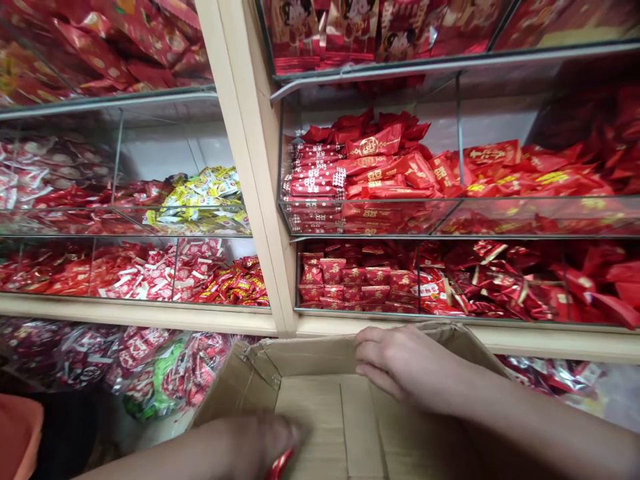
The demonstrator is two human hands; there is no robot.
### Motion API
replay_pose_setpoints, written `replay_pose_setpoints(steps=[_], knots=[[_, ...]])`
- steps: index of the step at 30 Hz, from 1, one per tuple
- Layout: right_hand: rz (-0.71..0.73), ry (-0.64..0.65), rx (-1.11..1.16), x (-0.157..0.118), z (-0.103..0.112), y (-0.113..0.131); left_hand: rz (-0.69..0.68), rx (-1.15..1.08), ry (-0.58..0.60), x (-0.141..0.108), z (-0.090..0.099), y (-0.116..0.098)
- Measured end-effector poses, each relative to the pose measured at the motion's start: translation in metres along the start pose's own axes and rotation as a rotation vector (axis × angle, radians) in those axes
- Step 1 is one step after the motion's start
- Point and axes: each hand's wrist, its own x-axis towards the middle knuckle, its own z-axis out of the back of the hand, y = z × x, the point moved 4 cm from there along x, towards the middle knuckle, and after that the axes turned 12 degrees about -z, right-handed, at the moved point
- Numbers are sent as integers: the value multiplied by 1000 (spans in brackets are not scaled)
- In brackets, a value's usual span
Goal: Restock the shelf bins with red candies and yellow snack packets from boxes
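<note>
Holding, left hand: one small, shiny red wrapped packet, at the fingertips, digits closed on it, blurred, over the near left part of the open brown cardboard box; right hand: at the box's far wall, fingers bent and close together, whether they grip the cardboard cannot be told. Box: upright, flaps and seams visible on its bare inner floor, standing below the pale wooden shelf frame. Shelves, right: red packets with gold print in a clear-fronted bin, small dark-red square packets beneath. Shelves, left: yellow-and-white wrapped pieces, red-and-white wrapped pieces lower down. Below, left of the box: clear plastic bags of wrapped pieces, one part bright green
</note>
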Motion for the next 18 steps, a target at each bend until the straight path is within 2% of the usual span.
replay_pose_setpoints(steps=[2, 3, 5, 8, 10, 13, 16, 18], knots=[[-65, 51, 155, 4, 4, 2, -78, -141, -164, -1, 35, -15], [-92, 77, 259, 7, 7, 2, -166, -253, -321, 0, 55, -24], [-135, 92, 475, 13, 10, 1, -299, -465, -535, 6, 88, -38], [-218, -45, 741, 23, 15, -11, -480, -879, -800, 19, 117, -47], [-292, -124, 898, 28, 12, -22, -521, -1122, -920, 27, 120, -47], [-376, -126, 1073, 29, 0, -33, -494, -1351, -988, 36, 112, -44], [-411, -108, 1062, 26, -8, -33, -510, -1406, -1016, 38, 103, -40], [-377, -102, 914, 25, -5, -31, -534, -1376, -1045, 37, 102, -37]])
